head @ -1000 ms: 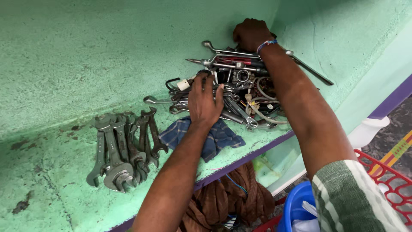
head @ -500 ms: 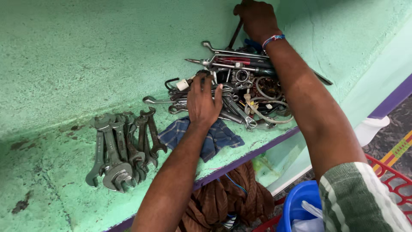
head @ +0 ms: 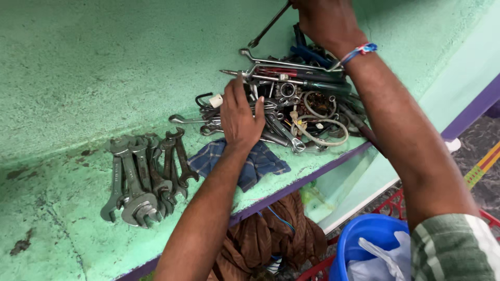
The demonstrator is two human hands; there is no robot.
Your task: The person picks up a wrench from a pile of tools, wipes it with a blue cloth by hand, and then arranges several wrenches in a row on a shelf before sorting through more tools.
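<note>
Our left hand (head: pixel 240 117) lies flat, fingers spread, on the metal tool pile (head: pixel 291 104) mid-frame; our right hand (head: pixel 325 21) grips a thin rod (head: pixel 269 24) at top. Rough green worktop (head: pixel 78 78) stays bare upper left; wrenches (head: pixel 146 177) lie lower left near its edge.

My left hand (head: pixel 239 117) lies palm down, fingers together and pointing away from me, thumb spread to the right. Left forearm bare, running from the bottom edge up to the wrist, slightly bent. My right hand (head: pixel 325 21) is raised higher and farther out, partly cut by the top edge, fingers curled closed in a grip. Right wrist carries a thread band (head: pixel 359 51); right forearm bare, striped sleeve (head: pixel 455 250) at the elbow.
</note>
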